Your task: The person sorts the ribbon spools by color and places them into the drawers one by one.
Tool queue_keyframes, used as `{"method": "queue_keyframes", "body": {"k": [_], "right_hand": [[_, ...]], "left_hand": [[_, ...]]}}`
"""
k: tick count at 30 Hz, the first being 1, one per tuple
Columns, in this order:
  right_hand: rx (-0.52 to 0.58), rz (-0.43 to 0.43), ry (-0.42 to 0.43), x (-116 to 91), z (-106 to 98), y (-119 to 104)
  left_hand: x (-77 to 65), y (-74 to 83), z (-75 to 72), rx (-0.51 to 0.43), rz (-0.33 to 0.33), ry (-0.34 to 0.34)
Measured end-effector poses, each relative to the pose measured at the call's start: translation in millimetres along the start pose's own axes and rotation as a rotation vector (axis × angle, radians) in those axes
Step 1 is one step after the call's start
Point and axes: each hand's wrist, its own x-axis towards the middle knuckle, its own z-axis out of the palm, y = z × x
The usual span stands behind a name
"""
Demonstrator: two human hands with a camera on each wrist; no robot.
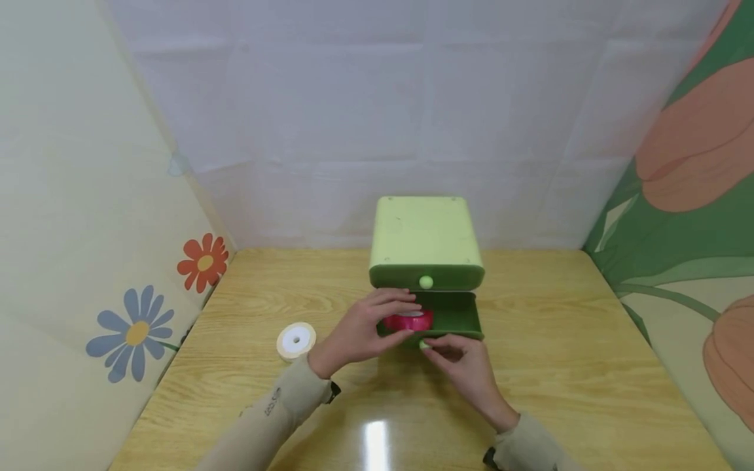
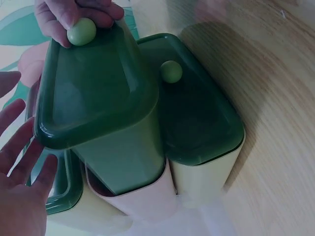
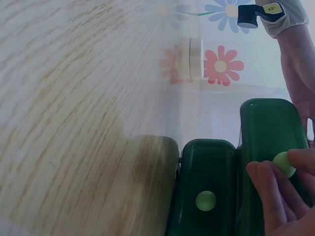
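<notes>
A light green cabinet (image 1: 427, 229) with dark green drawer fronts stands at the back of the table. Its middle drawer (image 2: 93, 88) is pulled out, while the drawer above and the lower drawer (image 2: 197, 118) sit in the cabinet. Inside the pulled-out drawer, at its left, lies a shiny pinkish-red ribbon roll (image 1: 409, 320). My right hand (image 1: 465, 366) pinches this drawer's round pale green knob (image 3: 284, 164) between thumb and fingers. At the drawer's left side, my left hand (image 1: 371, 327) reaches over the roll with its fingers extended and spread.
A white spool (image 1: 296, 340) with a cream edge lies on the wooden table (image 1: 548, 353), left of my left forearm. A pale cloth wall (image 1: 324, 131) rises behind the cabinet. Flower-patterned panels (image 1: 695, 196) flank the table.
</notes>
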Motion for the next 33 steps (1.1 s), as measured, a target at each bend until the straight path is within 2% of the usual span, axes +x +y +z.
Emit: {"method": "queue_keyframes", "body": {"k": [8,16,23,28,33], "right_hand": [[0.015,0.008,0.0,0.3,-0.6,2.1],[-0.002,0.003,-0.003,0.2,-1.1,2.1],[0.0,0.0,0.002,0.5,-1.0,0.6],[0.0,0.006,0.002,0.2,-0.6,1.5],[-0.001,0.018,0.007,0.8,0.3,3.4]], "left_hand": [[3.0,-2.2,-8.9,0.04,0.069,0.075],[7.7,-11.4,-23.1,0.074,0.074,0.142],[13.9,-18.0,-29.5,0.122,0.091,0.205],[19.8,-26.4,-33.3,0.104,0.032,0.247],[22.2,-37.8,-32.7,0.055,-0.096,0.216]]}}
